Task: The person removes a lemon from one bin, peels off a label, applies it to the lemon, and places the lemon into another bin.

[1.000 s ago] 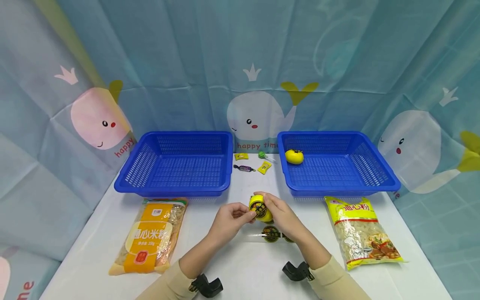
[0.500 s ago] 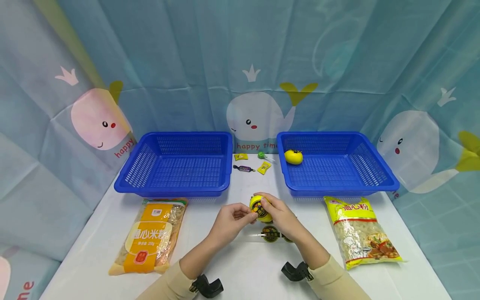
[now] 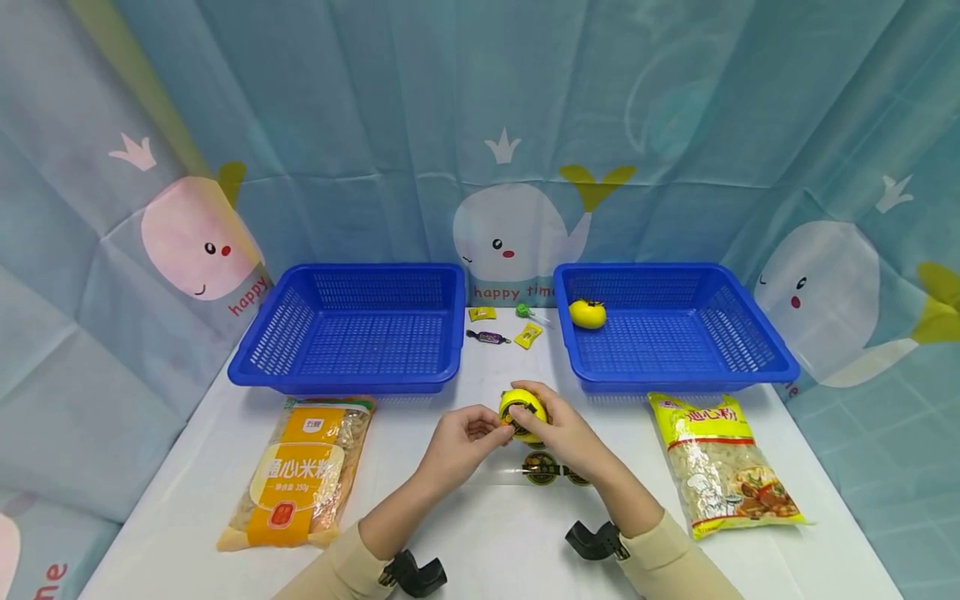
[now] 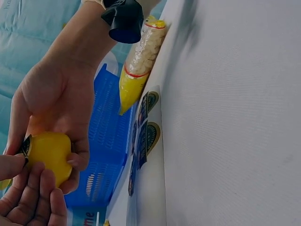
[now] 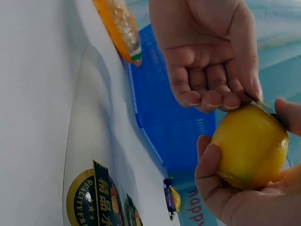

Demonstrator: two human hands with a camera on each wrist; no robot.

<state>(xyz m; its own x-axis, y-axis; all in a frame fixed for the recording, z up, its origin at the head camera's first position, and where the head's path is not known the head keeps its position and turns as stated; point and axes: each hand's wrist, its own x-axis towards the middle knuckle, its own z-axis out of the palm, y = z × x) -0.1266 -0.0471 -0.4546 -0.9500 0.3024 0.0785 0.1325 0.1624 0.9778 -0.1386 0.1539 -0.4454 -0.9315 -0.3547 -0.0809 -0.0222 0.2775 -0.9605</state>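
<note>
My right hand (image 3: 566, 433) grips a round yellow fruit, perhaps a tomato (image 5: 249, 146), over the middle of the table, its thumb on a round black-and-gold sticker (image 4: 27, 145) on the fruit's side. The left hand (image 3: 461, 446) pinches the edge of that sticker between thumb and forefinger, its other fingers curled close to the fruit. Below the hands lies a clear strip (image 3: 495, 475) bearing similar round stickers (image 3: 542, 468). Another yellow fruit (image 3: 587, 314) with a dark stem top sits in the right blue basket (image 3: 675, 386).
A second blue basket (image 3: 345, 386) stands at the back left. Wrapped candies (image 3: 489, 337) and a green lollipop (image 3: 523, 310) lie between the baskets. An orange bag of pasta (image 3: 300, 475) lies left, a yellow one (image 3: 727, 467) right. A printed curtain (image 3: 360, 125) surrounds the table.
The right thumb has slid from the fruit's right side across the sticker toward the left thumb. The fruit has turned slightly; the left hand stays nearly still.
</note>
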